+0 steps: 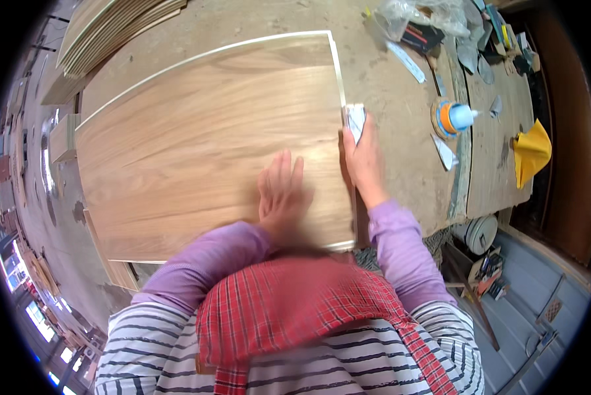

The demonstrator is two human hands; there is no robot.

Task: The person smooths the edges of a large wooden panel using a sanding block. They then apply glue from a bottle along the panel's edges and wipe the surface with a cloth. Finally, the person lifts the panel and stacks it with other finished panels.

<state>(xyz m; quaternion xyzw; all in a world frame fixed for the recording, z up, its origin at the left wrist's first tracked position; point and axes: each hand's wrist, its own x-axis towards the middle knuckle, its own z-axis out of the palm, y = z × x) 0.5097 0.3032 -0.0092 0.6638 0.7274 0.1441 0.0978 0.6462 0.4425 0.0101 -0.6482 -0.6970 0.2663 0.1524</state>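
A wood-grain panel (197, 118) with pale edges lies on the worktable. My left hand (279, 191) rests on its surface right of middle, fingers stretched out and slightly blurred. My right hand (365, 161) grips a small pale block (355, 117) with a patterned top at the panel's right edge. Further right, a light-blue nozzled container (461, 116) stands in or on an orange ringed holder (444, 118). A white-and-grey scrap (444, 150) lies just below it, and a light-blue strip (405, 62) lies above.
Stacked boards (117, 29) are at the upper left. The worktable (407, 184) holds a plastic bag (401, 20), assorted tools and a yellow cloth (533, 151) toward the right. A round bucket (480, 234) and a crate of tools sit below its right side.
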